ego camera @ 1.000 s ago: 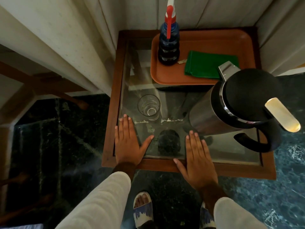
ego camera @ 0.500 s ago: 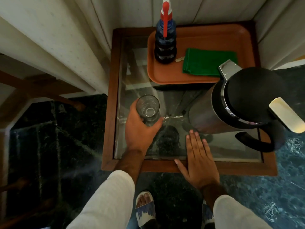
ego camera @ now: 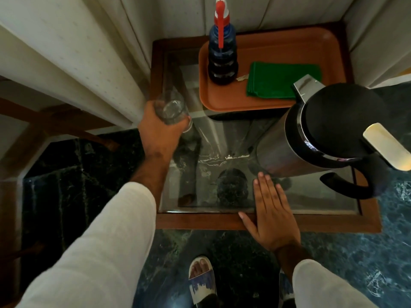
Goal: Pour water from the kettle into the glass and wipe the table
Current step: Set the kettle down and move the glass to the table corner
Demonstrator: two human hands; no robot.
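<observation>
My left hand [ego camera: 160, 130] is wrapped around a clear drinking glass [ego camera: 172, 110], holding it lifted and tilted over the left side of the glass-topped table [ego camera: 200, 223]. A steel kettle [ego camera: 315, 130] with a black lid and black handle stands on the table's right side. My right hand [ego camera: 270, 210] lies flat, fingers together, on the table's front edge just left of the kettle. A folded green cloth [ego camera: 280, 80] rests on an orange tray [ego camera: 289, 47] at the back.
A blue spray bottle [ego camera: 222, 56] with a red-and-white nozzle stands on the tray's left end. Pale curtains [ego camera: 77, 52] hang close on the left, back and right of the table. Below lies dark green marble floor [ego camera: 355, 263] and my sandalled foot [ego camera: 203, 278].
My left hand went from lying flat on the table to gripping the glass, then lifted it up and back towards the left. The right hand stayed flat.
</observation>
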